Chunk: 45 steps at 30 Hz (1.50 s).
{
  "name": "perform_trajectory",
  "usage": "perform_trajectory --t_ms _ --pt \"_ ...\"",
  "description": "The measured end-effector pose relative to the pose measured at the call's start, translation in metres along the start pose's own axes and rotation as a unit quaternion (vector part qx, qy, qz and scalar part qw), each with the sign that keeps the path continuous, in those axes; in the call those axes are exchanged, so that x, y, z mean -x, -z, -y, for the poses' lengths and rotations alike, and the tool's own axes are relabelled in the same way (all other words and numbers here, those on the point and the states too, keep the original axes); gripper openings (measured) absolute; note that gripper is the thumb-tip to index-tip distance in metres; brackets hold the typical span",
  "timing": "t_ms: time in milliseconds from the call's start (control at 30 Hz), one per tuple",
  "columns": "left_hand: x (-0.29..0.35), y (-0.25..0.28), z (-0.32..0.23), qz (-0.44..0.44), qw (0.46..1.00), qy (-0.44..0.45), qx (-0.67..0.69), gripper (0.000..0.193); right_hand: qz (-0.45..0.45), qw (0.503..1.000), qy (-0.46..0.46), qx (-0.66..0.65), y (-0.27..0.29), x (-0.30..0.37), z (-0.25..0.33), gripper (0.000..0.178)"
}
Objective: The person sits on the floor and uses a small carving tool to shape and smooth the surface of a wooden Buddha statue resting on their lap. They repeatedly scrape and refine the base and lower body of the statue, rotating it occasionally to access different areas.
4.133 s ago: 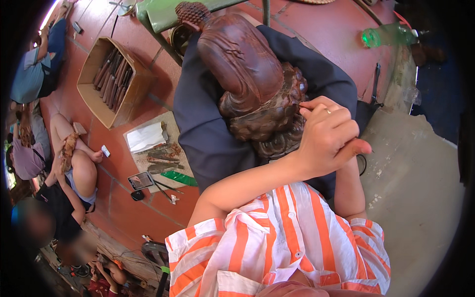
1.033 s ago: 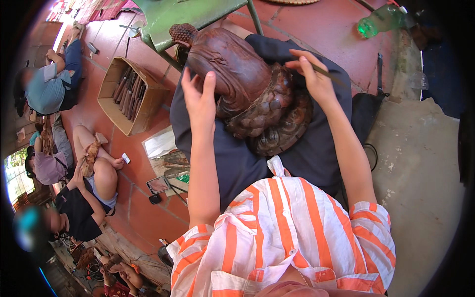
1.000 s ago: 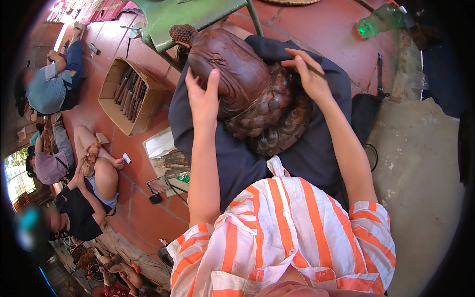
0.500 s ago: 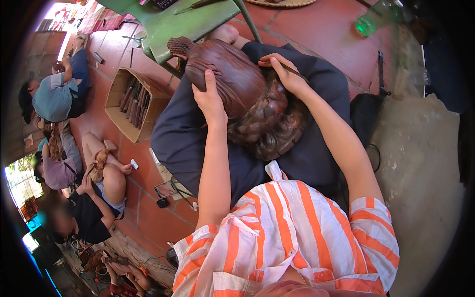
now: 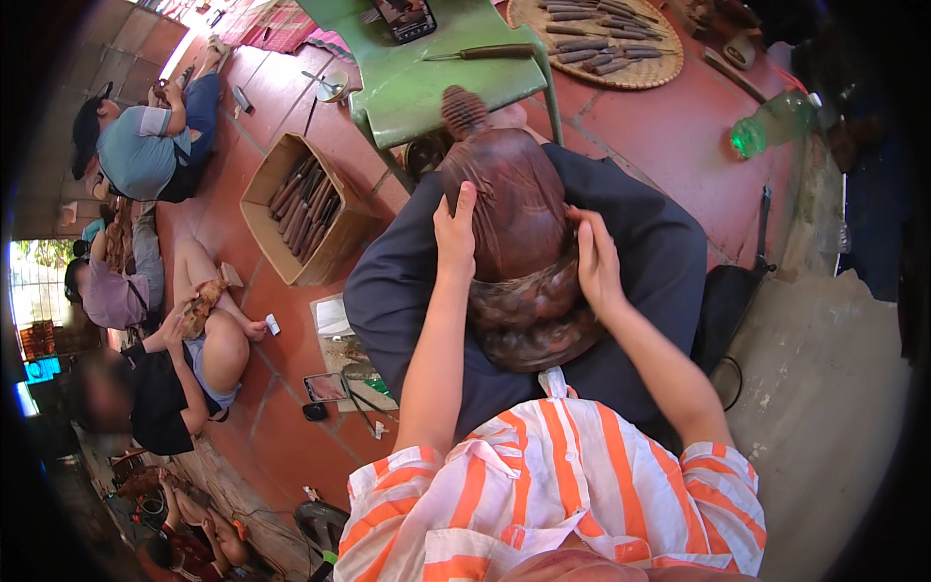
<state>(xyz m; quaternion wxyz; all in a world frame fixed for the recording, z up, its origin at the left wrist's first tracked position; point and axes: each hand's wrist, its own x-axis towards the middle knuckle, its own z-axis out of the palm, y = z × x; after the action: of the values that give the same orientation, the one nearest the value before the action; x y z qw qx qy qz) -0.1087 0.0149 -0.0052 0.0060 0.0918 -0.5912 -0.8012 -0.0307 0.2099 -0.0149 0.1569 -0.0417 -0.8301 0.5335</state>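
Observation:
A dark brown carved wooden statue (image 5: pixel 516 209) stands in my lap between my thighs. It has a knobbly head bun (image 5: pixel 465 112), smooth robe folds and a bulky carved base (image 5: pixel 533 330). My left hand (image 5: pixel 454 233) grips the statue's left side, thumb up along the robe. My right hand (image 5: pixel 596 257) closes against its right side just above the base, fingers bent round the edge. No tool shows in the right hand; its inner side is hidden.
Ahead, a green plastic chair (image 5: pixel 446 73) bears a phone (image 5: pixel 402 19) and a chisel (image 5: pixel 485 52). A round woven tray (image 5: pixel 652 70) and a cardboard box (image 5: pixel 267 233) hold several tools. A green bottle (image 5: pixel 776 124) lies at far right. Several people sit at left.
The statue has turned more upright in my lap. My right hand has come down along its side, and the thin tool it held no longer shows. The view has shifted.

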Motion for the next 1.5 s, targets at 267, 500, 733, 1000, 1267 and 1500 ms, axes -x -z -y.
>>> perform_trajectory --t_ms 267,500,733,1000,1267,1500 --pt "-0.034 0.021 0.001 0.123 0.989 0.061 0.049 0.05 0.006 0.987 -0.094 -0.131 0.002 0.016 0.022 0.044" --pt "-0.027 0.018 0.0 0.013 0.98 0.0 -0.197 0.056 0.001 0.954 -0.179 -0.239 0.027 0.007 0.028 0.048" --pt "-0.017 0.015 -0.035 0.049 0.877 -0.036 -0.477 0.087 -0.013 0.929 -0.164 -0.331 0.057 0.006 0.031 0.042" --pt "-0.013 0.014 -0.039 0.05 0.892 -0.015 -0.449 0.086 0.114 0.861 -0.116 -0.482 0.071 0.016 0.005 0.035" --pt "0.033 0.044 -0.04 0.109 0.912 -0.035 -0.394 0.069 0.078 0.949 -0.115 -0.282 0.058 0.024 0.031 0.016" --pt "0.093 0.037 -0.087 0.146 0.933 -0.161 -0.288 0.035 0.403 0.904 0.138 -0.034 0.043 -0.023 0.092 0.011"
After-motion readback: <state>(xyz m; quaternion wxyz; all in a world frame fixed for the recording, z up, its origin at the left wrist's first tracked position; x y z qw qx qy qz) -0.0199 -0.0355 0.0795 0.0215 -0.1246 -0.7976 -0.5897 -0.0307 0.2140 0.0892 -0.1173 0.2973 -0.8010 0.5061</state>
